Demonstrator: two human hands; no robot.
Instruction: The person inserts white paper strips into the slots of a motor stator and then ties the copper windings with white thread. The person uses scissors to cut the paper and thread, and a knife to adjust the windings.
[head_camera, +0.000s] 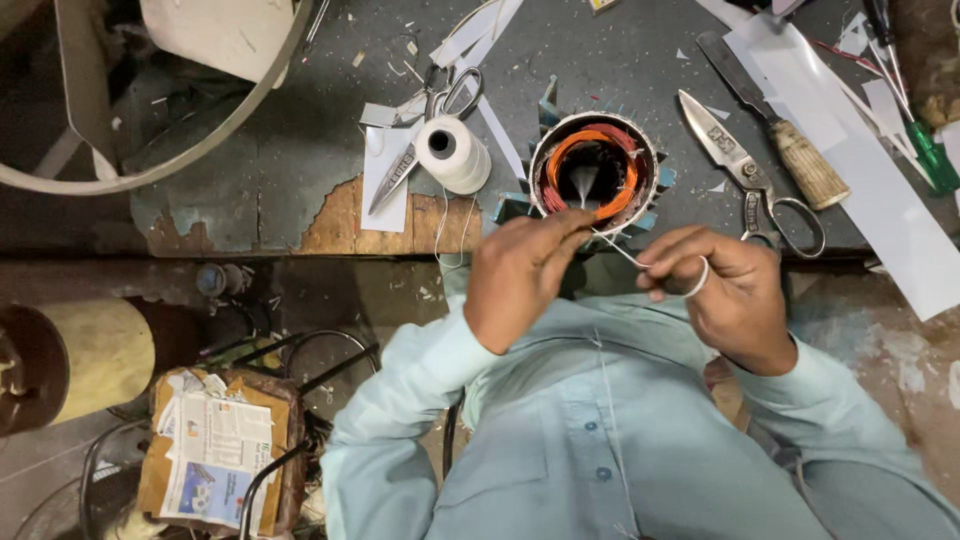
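The right hand pinches a white thread looped around its finger, and the left hand presses the thread against the motor stator at the bench edge. The lacing of the copper winding seems only begun. Behind stand a thread spool and scissors.

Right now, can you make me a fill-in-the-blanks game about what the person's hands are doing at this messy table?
1. The white thread is looped around a finger of the ____ hand.
2. The left hand touches the rim of the round motor coil, whose wires are orange and ____.
3. The white thread spool lies to the ____ of the coil in the picture.
4. The big scissors lie on the ____ side of the coil.

Missing words: right; red; left; right
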